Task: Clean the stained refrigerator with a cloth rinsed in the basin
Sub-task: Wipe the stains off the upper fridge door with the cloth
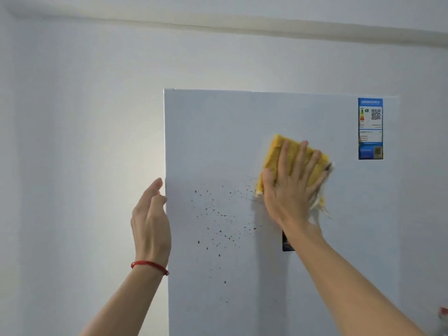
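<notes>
White refrigerator (278, 275) door: my right hand (289, 187) presses cloth (275, 154) flat, stains (219, 215) at 8 o'clock; left hand (150, 214), fingers relaxed, steadies the edge.

Both forearms bare, no sleeves visible. Left hand (150, 221) carries a thin red cord bracelet (149, 266) at wrist. Right hand (289, 187) unadorned.
</notes>
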`<state>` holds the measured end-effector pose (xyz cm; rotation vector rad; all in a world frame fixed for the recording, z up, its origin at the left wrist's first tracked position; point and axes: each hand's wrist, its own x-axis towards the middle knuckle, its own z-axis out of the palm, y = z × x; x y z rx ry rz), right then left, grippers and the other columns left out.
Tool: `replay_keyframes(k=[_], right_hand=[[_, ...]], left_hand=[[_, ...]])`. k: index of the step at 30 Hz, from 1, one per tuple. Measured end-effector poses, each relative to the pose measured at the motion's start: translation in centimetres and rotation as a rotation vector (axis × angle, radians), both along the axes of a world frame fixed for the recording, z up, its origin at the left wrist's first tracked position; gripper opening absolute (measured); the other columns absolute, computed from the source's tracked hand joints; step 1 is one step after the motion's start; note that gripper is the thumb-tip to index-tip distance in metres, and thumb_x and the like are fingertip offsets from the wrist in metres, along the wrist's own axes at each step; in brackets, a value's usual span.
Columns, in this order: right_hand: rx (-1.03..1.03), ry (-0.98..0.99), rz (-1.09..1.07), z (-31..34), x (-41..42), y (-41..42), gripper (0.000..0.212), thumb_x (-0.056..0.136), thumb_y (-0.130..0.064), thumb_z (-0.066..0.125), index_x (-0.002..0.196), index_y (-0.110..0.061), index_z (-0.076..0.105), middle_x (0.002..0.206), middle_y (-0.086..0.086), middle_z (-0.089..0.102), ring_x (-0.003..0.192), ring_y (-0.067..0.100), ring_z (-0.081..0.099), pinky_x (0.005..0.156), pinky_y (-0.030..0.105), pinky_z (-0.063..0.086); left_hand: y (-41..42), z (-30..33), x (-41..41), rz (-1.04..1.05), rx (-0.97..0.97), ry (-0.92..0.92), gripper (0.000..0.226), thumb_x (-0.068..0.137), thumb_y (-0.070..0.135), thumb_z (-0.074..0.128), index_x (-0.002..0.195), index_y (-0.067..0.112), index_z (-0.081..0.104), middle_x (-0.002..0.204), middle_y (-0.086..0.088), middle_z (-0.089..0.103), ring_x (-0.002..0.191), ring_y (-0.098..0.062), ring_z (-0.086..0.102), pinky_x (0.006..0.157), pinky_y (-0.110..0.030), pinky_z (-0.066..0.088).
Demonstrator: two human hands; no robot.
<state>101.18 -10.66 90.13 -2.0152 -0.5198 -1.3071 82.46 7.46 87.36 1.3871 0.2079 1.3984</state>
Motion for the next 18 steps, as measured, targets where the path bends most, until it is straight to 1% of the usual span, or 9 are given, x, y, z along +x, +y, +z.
replay_keyframes(k=[6, 8, 10, 11, 12, 13, 14, 16, 18], right_hand=[[-0.271, -0.284, 0.010, 0.1, -7.6, 12.7, 0.071, 0.103, -0.054, 0.033, 0.166, -0.028, 0.014, 0.174, 0.011, 0.000, 0.159, 0.042, -0.006, 0.119, 0.074, 0.000], [-0.379, -0.397, 0.080, -1.5, -8.8, 14.4, 0.066, 0.104, -0.050, 0.040, 0.164, -0.027, 0.026, 0.173, 0.010, 0.008, 0.159, 0.041, -0.002, 0.119, 0.075, 0.003], [-0.510, -0.502, 0.123, -3.0, -8.8, 13.8, 0.063, 0.105, -0.053, 0.043, 0.162, -0.028, 0.032, 0.173, 0.008, 0.013, 0.160, 0.038, 0.000, 0.119, 0.074, 0.006], [-0.555, -0.538, 0.136, -3.2, -8.4, 12.9, 0.064, 0.105, -0.054, 0.044, 0.162, -0.029, 0.032, 0.173, 0.006, 0.014, 0.160, 0.037, 0.001, 0.120, 0.073, 0.007], [-0.575, -0.559, 0.130, -3.1, -7.7, 11.7, 0.065, 0.104, -0.054, 0.044, 0.162, -0.029, 0.031, 0.173, 0.005, 0.015, 0.160, 0.035, 0.002, 0.121, 0.071, 0.007], [-0.561, -0.551, 0.113, -2.9, -6.7, 10.1, 0.067, 0.103, -0.054, 0.045, 0.163, -0.028, 0.030, 0.173, 0.005, 0.015, 0.160, 0.035, 0.003, 0.121, 0.071, 0.008], [-0.513, -0.519, 0.082, -2.7, -5.7, 8.5, 0.069, 0.102, -0.053, 0.045, 0.163, -0.027, 0.028, 0.173, 0.006, 0.015, 0.160, 0.036, 0.004, 0.121, 0.071, 0.009], [-0.376, -0.410, -0.037, -2.4, -2.9, 4.6, 0.073, 0.100, -0.055, 0.040, 0.164, -0.024, 0.024, 0.173, 0.011, 0.013, 0.159, 0.041, 0.005, 0.120, 0.073, 0.009], [-0.249, -0.265, -0.145, -2.3, 0.1, 0.6, 0.076, 0.101, -0.060, 0.027, 0.166, -0.022, 0.015, 0.173, 0.015, 0.006, 0.158, 0.043, 0.001, 0.120, 0.073, 0.006]], left_hand=[[1.8, -1.0, -0.6, -0.047, -0.003, 0.019, 0.054, 0.086, 0.033, 0.040, 0.132, 0.022, 0.065, 0.132, 0.018, 0.064, 0.127, -0.007, 0.056, 0.112, -0.042, 0.043], [2.0, -1.2, -0.3, -0.030, 0.021, 0.030, 0.050, 0.086, 0.031, 0.040, 0.124, 0.013, 0.067, 0.121, 0.018, 0.067, 0.119, -0.009, 0.059, 0.105, -0.039, 0.047], [1.6, -1.7, 0.1, 0.005, 0.039, 0.052, 0.039, 0.086, 0.028, 0.039, 0.106, 0.006, 0.065, 0.110, 0.007, 0.065, 0.109, -0.015, 0.058, 0.093, -0.038, 0.047], [1.3, -2.0, 0.3, 0.021, 0.037, 0.062, 0.034, 0.087, 0.028, 0.039, 0.103, 0.009, 0.063, 0.112, 0.000, 0.062, 0.110, -0.015, 0.056, 0.090, -0.033, 0.045], [0.9, -2.3, 0.5, 0.024, 0.033, 0.074, 0.033, 0.090, 0.028, 0.040, 0.109, 0.013, 0.062, 0.117, -0.003, 0.058, 0.111, -0.008, 0.055, 0.088, -0.025, 0.041], [0.2, -2.7, 0.6, 0.024, 0.044, 0.089, 0.034, 0.095, 0.026, 0.041, 0.122, 0.018, 0.061, 0.123, 0.001, 0.055, 0.109, 0.005, 0.052, 0.086, -0.017, 0.038], [-0.2, -3.0, 0.5, 0.032, 0.077, 0.095, 0.036, 0.100, 0.022, 0.042, 0.134, 0.020, 0.056, 0.128, 0.005, 0.051, 0.107, 0.011, 0.049, 0.084, -0.013, 0.037], [-0.9, -3.3, 0.6, 0.057, 0.156, 0.104, 0.040, 0.102, 0.016, 0.046, 0.141, 0.022, 0.052, 0.131, 0.009, 0.050, 0.109, 0.007, 0.051, 0.086, -0.015, 0.040], [-1.0, -3.0, 0.2, 0.077, 0.183, 0.114, 0.045, 0.097, 0.022, 0.050, 0.142, 0.025, 0.054, 0.129, 0.010, 0.053, 0.109, 0.000, 0.055, 0.084, -0.018, 0.043]])
